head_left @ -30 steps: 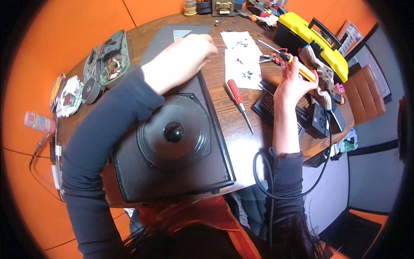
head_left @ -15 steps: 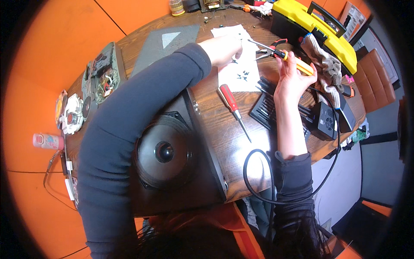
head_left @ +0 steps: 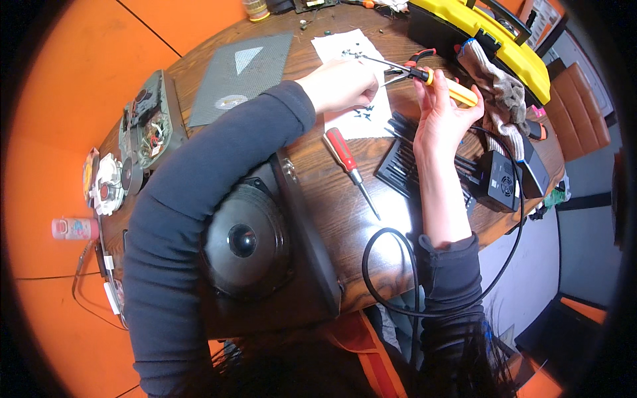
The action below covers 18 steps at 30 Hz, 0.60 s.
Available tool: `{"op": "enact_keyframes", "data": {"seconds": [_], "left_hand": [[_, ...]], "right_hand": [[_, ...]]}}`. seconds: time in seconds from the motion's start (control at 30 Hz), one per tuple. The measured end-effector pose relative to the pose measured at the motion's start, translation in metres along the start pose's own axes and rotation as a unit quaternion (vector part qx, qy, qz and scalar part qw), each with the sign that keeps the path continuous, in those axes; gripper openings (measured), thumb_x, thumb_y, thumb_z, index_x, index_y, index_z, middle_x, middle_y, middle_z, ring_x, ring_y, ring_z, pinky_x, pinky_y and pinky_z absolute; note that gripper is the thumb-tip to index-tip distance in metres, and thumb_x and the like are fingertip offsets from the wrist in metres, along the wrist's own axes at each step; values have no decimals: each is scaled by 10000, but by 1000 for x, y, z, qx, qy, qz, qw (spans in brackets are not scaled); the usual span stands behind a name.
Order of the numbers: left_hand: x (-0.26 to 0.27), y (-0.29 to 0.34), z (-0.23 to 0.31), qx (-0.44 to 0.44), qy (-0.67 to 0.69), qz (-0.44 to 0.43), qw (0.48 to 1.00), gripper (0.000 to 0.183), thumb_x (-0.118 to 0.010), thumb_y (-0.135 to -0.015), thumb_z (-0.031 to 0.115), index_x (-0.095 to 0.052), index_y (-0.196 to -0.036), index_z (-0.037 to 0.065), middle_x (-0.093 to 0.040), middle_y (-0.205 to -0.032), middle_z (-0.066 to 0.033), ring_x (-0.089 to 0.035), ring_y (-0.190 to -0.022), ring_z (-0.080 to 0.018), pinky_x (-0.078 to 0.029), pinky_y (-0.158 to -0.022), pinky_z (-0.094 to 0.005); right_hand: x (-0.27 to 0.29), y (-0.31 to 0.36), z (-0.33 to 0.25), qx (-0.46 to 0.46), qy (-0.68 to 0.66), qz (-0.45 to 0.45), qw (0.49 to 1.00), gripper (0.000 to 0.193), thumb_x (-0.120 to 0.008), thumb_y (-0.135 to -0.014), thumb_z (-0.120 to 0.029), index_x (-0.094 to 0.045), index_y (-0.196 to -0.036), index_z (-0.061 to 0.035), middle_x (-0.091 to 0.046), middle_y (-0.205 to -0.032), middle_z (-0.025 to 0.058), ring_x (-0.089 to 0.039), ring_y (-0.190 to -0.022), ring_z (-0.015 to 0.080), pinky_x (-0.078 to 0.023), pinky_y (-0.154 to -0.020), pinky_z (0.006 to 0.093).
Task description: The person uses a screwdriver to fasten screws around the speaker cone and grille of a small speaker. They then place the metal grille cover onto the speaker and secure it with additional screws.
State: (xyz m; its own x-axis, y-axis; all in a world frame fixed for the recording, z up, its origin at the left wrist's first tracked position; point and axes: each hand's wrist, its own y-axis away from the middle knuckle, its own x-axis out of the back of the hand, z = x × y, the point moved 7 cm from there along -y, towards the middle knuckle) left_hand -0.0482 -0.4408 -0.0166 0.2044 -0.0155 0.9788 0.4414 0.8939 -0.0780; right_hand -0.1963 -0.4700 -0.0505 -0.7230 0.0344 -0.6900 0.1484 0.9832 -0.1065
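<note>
My right hand (head_left: 443,109) is closed around the yellow handle of a screwdriver (head_left: 458,91), whose long shaft points left over white paper (head_left: 337,45). Its tip lies near a cluster of small screws (head_left: 350,53). My left hand (head_left: 342,86) is over the same paper, fingers curled down beside several dark screws (head_left: 363,114); its fingertips are partly hidden, and what they pinch, if anything, cannot be made out. Pliers (head_left: 405,71) with red-and-black handles lie behind the screwdriver shaft. A red-handled screwdriver (head_left: 344,151) rests on the wooden table nearer me.
Beneath my left arm stands a black speaker cabinet (head_left: 312,265) with a round cone (head_left: 249,245). A mesh grille (head_left: 265,69) lies beyond it. To the right are a black bit holder (head_left: 395,169), a black cable (head_left: 366,255), gloves (head_left: 494,86) and a yellow-and-black toolbox (head_left: 494,40).
My left hand has drawn away from the yellow screwdriver's tip, and its fingers have come down toward the dark screws. My right hand keeps its hold on the screwdriver. The view has shifted slightly.
</note>
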Motion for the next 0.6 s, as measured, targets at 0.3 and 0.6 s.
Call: {"op": "enact_keyframes", "data": {"seconds": [0.3, 0.6], "left_hand": [[84, 65, 0, 132, 259, 80, 953, 189, -578, -930, 193, -622, -959, 11, -671, -1005, -96, -631, -949, -170, -506, -805, -298], [114, 243, 108, 71, 794, 255, 548, 219, -519, -967, 257, -488, -1047, 56, -581, -1159, -185, -583, -1115, -293, -520, -905, -373]], "right_hand": [[11, -11, 2, 39, 18, 17, 999, 738, -689, -837, -35, -148, -1324, -154, -453, -1154, 172, -594, -961, 251, -600, -758, 385], [-55, 43, -47, 92, 41, -200, 975, 524, -553, -942, -87, -233, -1341, -201, -588, -1109, 205, -644, -951, 275, -585, -774, 358]]}}
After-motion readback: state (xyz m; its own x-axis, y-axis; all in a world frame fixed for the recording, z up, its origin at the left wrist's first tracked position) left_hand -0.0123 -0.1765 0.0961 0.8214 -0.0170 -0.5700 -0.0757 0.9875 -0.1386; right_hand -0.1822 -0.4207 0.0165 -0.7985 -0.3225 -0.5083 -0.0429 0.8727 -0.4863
